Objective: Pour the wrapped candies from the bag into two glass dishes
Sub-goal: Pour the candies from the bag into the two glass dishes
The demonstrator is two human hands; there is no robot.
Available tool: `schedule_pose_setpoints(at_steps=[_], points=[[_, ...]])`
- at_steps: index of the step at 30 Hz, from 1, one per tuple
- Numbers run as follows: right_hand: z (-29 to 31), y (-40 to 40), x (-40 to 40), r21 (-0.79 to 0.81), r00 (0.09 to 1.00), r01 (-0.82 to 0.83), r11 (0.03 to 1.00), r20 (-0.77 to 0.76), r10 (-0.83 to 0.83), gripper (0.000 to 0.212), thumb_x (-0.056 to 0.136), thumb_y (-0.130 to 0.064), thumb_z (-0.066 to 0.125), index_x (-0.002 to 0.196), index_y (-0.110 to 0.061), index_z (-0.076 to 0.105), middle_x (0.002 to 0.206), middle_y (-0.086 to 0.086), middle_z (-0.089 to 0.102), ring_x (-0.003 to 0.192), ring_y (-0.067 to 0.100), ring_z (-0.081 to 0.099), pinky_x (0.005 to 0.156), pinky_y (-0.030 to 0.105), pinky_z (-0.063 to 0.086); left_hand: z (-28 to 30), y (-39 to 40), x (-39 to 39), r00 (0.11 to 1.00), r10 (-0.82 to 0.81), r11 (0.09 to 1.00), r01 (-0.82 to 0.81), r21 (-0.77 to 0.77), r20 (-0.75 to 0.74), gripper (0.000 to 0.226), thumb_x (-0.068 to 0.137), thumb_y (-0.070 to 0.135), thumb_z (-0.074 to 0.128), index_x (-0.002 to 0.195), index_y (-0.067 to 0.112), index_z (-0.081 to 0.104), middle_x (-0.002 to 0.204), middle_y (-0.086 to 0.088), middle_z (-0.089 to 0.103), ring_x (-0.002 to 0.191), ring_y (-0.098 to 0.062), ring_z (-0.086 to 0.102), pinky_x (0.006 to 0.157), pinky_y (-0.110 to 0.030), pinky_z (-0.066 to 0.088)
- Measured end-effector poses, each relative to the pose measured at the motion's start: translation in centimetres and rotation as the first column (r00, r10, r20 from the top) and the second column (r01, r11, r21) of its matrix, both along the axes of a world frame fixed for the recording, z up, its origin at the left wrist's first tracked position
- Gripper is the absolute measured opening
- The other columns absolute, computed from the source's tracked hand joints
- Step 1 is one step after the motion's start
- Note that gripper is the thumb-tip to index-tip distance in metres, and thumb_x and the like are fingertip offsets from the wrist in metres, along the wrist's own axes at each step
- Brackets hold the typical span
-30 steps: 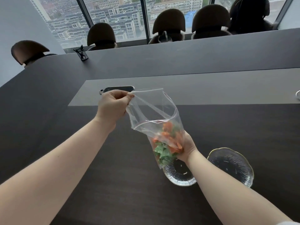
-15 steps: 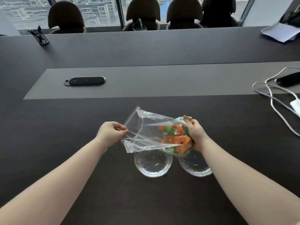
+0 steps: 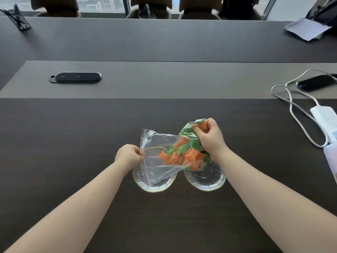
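Observation:
A clear zip bag [image 3: 156, 152] with a red seal line lies on its side in the air over two ribbed glass dishes. Orange and green wrapped candies [image 3: 184, 156] bunch in its right half. My left hand [image 3: 128, 157] pinches the bag's open mouth edge. My right hand [image 3: 209, 136] grips the raised bottom end of the bag, higher than the mouth. The left glass dish [image 3: 155, 186] sits under the bag's mouth and shows no candy. The right glass dish [image 3: 206, 180] lies under the candy bulge and my right wrist.
A black oval table socket [image 3: 75, 77] lies at the left on the grey centre strip. At the right are a white cable [image 3: 295, 108], a white adapter [image 3: 323, 115] and a black device [image 3: 314, 82]. Papers [image 3: 308, 29] lie far right. Chairs stand behind the table.
The view has tilted down and centred on the dishes. The bag has turned from hanging upright to lying sideways, its bottom end lifted by my right hand. The candies have slid toward the mouth.

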State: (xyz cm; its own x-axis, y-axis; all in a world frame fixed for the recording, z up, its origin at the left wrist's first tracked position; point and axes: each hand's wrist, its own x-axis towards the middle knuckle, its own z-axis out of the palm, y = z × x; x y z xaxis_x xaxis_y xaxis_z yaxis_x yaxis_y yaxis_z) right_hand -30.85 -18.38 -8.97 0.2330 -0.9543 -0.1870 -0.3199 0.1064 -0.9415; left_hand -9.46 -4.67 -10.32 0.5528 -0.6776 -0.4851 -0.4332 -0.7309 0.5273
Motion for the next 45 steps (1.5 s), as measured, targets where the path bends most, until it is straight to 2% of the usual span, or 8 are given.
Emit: schedule_pose_setpoints(at_steps=[6, 10, 17, 20, 23, 29, 33, 45], points=[[0.6, 0.7, 1.6, -0.072, 0.997, -0.07, 0.995, 0.034, 0.073, 0.027, 0.083, -0.017, 0.065, 0.074, -0.014, 0.04, 0.072, 0.002, 0.04, 0.066, 0.016, 0.041, 0.064, 0.034, 0.042, -1.5, 1.2, -0.1, 0.994, 0.055, 0.998, -0.059, -0.034, -0.097, 0.005, 0.07, 0.022, 0.072, 0.067, 0.017, 0.072, 0.086, -0.012, 0.075, 0.086, -0.03, 0.067, 0.081, -0.04, 0.054], [1.3, 0.9, 2.6, -0.093, 0.989, -0.116, 0.989, 0.08, 0.123, 0.029, 0.082, -0.015, 0.066, 0.072, -0.016, 0.039, 0.074, 0.008, 0.04, 0.066, 0.021, 0.041, 0.064, 0.038, 0.043, -1.8, 1.8, 0.3, 0.996, -0.022, 1.0, 0.023, 0.014, -0.085, 0.016, 0.072, 0.016, 0.064, 0.085, 0.012, 0.073, 0.074, -0.001, 0.068, 0.074, -0.021, 0.061, 0.073, -0.031, 0.051], [2.4, 1.0, 3.5, -0.123, 0.974, -0.181, 0.976, 0.114, 0.195, 0.034, 0.081, -0.016, 0.067, 0.074, -0.007, 0.036, 0.073, 0.009, 0.041, 0.064, 0.024, 0.042, 0.063, 0.05, 0.05, -0.1, 1.2, 1.3, 0.989, 0.094, 0.955, -0.123, -0.27, -0.118, 0.063, 0.076, -0.008, 0.039, 0.134, 0.016, 0.046, 0.133, -0.004, 0.054, 0.125, -0.021, 0.05, 0.103, -0.03, 0.038], [3.0, 1.2, 3.7, -0.128, 0.969, -0.194, 0.973, 0.127, 0.21, 0.034, 0.082, -0.017, 0.068, 0.074, -0.007, 0.036, 0.072, 0.009, 0.042, 0.063, 0.024, 0.042, 0.059, 0.04, 0.046, 1.2, -0.1, 0.7, 0.982, -0.112, 0.934, 0.053, -0.352, -0.15, 0.064, 0.081, 0.001, 0.053, 0.141, 0.02, 0.039, 0.142, 0.003, 0.044, 0.136, -0.014, 0.037, 0.11, -0.025, 0.028], [3.8, 1.5, 3.8, -0.148, 0.957, -0.222, 0.964, 0.158, 0.245, 0.035, 0.082, -0.016, 0.068, 0.076, -0.003, 0.036, 0.071, 0.01, 0.041, 0.061, 0.023, 0.04, 0.057, 0.037, 0.043, 1.0, -1.2, 0.9, 0.94, -0.34, 0.92, 0.327, -0.217, -0.025, 0.068, 0.082, 0.013, 0.058, 0.143, 0.027, 0.034, 0.145, 0.003, 0.045, 0.144, -0.018, 0.025, 0.117, -0.035, 0.021], [5.4, 1.7, 4.2, -0.199, 0.948, -0.225, 0.954, 0.183, 0.262, 0.034, 0.082, -0.015, 0.069, 0.069, -0.012, 0.038, 0.067, 0.008, 0.037, 0.059, 0.021, 0.035, 0.054, 0.034, 0.036, 1.8, -1.6, 0.9, 0.899, -0.349, 0.916, 0.387, -0.108, 0.263, 0.018, 0.081, 0.027, 0.062, 0.096, 0.028, 0.071, 0.095, 0.015, 0.067, 0.12, -0.018, 0.044, 0.104, -0.034, 0.035], [6.1, 1.3, 4.0, -0.201, 0.951, -0.193, 0.961, 0.202, 0.233, 0.034, 0.082, -0.014, 0.069, 0.071, -0.008, 0.038, 0.068, 0.01, 0.038, 0.059, 0.022, 0.037, 0.055, 0.037, 0.039, 2.4, -1.0, 1.6, 0.936, -0.264, 0.928, 0.312, -0.203, 0.232, 0.016, 0.078, 0.025, 0.065, 0.069, 0.038, 0.064, 0.072, 0.022, 0.059, 0.103, -0.012, 0.044, 0.101, -0.036, 0.038], [8.1, 1.6, 3.0, -0.34, 0.95, -0.224, 0.913, 0.134, 0.283, 0.036, 0.081, -0.016, 0.07, 0.071, -0.007, 0.036, 0.063, 0.006, 0.034, 0.058, 0.019, 0.033, 0.053, 0.029, 0.036, 3.5, 0.1, -0.1, 0.986, -0.142, 0.955, 0.161, -0.248, 0.093, 0.021, 0.072, 0.016, 0.071, 0.062, 0.035, 0.073, 0.08, 0.006, 0.075, 0.092, -0.017, 0.066, 0.087, -0.038, 0.054]])
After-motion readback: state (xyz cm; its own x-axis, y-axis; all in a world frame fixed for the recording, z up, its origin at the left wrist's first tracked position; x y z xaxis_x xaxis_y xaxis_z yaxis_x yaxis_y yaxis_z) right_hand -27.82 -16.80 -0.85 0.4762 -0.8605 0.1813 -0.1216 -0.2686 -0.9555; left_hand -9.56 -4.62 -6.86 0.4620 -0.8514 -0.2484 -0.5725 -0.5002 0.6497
